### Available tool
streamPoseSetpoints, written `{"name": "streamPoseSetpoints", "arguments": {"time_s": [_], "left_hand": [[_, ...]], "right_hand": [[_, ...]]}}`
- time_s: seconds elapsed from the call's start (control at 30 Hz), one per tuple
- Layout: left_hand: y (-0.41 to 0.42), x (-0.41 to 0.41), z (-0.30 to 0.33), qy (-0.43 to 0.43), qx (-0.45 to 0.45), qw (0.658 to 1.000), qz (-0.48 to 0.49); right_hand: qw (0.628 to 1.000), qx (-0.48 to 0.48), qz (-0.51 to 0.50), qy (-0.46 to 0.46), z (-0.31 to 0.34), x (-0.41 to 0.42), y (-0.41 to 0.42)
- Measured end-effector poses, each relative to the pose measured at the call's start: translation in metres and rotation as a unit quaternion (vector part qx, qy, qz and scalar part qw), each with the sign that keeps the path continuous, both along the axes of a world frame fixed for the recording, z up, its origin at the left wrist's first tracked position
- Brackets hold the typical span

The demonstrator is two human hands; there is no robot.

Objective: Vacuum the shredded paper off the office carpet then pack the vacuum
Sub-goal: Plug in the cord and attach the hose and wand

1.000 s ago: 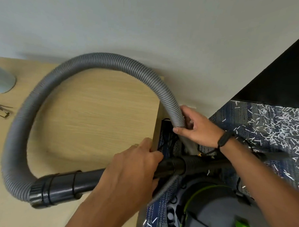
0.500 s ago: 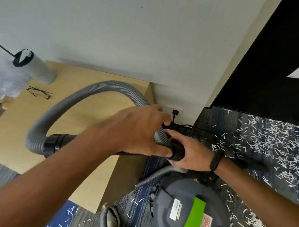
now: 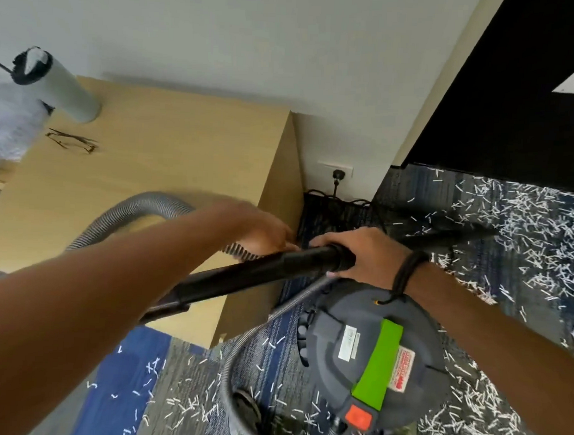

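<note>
Vacuum tube (image 3: 260, 275) is gripped by the right hand (image 3: 369, 257); left hand (image 3: 265, 233) grasps the ribbed hose (image 3: 141, 207).

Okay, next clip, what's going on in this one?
A person stands over a grey canister vacuum on a carpet strewn with shredded paper. Their right hand grips the black wand at its collar, while the left hand holds the ribbed grey hose, which loops over a wooden cabinet. The hand is blurred, so its exact grip is unclear. No vacuuming seems done yet; paper still covers the floor.
</note>
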State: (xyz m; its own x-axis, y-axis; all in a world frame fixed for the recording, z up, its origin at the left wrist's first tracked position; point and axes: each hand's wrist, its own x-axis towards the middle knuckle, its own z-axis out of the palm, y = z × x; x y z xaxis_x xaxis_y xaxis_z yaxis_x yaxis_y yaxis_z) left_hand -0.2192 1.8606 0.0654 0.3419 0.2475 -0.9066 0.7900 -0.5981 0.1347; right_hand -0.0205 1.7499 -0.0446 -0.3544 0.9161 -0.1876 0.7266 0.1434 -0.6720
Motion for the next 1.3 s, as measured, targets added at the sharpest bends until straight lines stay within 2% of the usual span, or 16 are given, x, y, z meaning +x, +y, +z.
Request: {"name": "streamPoseSetpoints", "arguments": {"time_s": [0.1,0.17,0.2,0.33,0.47,0.53,0.63,0.7,0.83,0.93,1.0,1.07,1.13,1.2,1.23,1.3], "left_hand": [[-0.014,-0.04,-0.012,0.08,-0.005,0.997,0.007],[-0.024,-0.066,-0.015,0.1,-0.034,0.994,0.034],[-0.026,-0.077,-0.014,0.088,-0.045,0.995,0.024],[-0.025,-0.097,-0.004,0.006,0.003,0.996,-0.087],[-0.014,-0.096,-0.005,0.003,-0.026,0.991,-0.128],[-0.005,-0.096,-0.011,-0.032,-0.021,0.992,-0.122],[0.008,-0.105,-0.02,-0.139,0.018,0.987,-0.082],[0.019,-0.114,-0.023,-0.166,0.012,0.983,-0.072],[0.031,-0.128,-0.013,-0.084,-0.094,0.991,-0.055],[0.039,-0.142,-0.013,-0.028,-0.14,0.987,-0.07],[0.056,-0.152,-0.011,-0.016,-0.176,0.984,0.024],[0.074,-0.164,-0.014,0.014,-0.243,0.962,0.126],[0.079,-0.172,-0.02,0.072,-0.292,0.937,0.175],[0.074,-0.168,-0.03,0.119,-0.278,0.935,0.185],[0.072,-0.163,-0.032,0.128,-0.241,0.943,0.19],[0.081,-0.147,-0.03,0.106,-0.109,0.97,0.188]], "right_hand": [[0.999,0.023,-0.04,-0.02,-0.022,0.002,-0.012],[0.996,0.046,-0.056,-0.054,-0.035,0.003,-0.016],[0.995,0.054,-0.059,-0.066,-0.043,0.002,-0.017],[0.992,0.033,-0.034,-0.113,-0.07,-0.008,-0.023],[0.987,-0.009,-0.01,-0.16,-0.088,-0.018,-0.027],[0.985,-0.031,-0.006,-0.168,-0.091,-0.019,-0.03],[0.986,-0.035,-0.022,-0.16,-0.092,-0.01,-0.038],[0.987,-0.023,-0.035,-0.153,-0.084,0.001,-0.037],[0.986,0.025,-0.096,-0.132,-0.056,0.024,-0.024],[0.977,-0.011,-0.146,-0.156,-0.043,0.045,-0.011],[0.974,-0.034,-0.15,-0.169,-0.044,0.052,-0.002],[0.971,-0.042,-0.165,-0.167,-0.047,0.054,0.013],[0.97,-0.035,-0.192,-0.143,-0.046,0.053,0.036],[0.972,-0.022,-0.191,-0.135,-0.047,0.056,0.063],[0.971,-0.03,-0.182,-0.152,-0.048,0.056,0.076],[0.966,-0.06,-0.176,-0.182,-0.053,0.054,0.1]]}}
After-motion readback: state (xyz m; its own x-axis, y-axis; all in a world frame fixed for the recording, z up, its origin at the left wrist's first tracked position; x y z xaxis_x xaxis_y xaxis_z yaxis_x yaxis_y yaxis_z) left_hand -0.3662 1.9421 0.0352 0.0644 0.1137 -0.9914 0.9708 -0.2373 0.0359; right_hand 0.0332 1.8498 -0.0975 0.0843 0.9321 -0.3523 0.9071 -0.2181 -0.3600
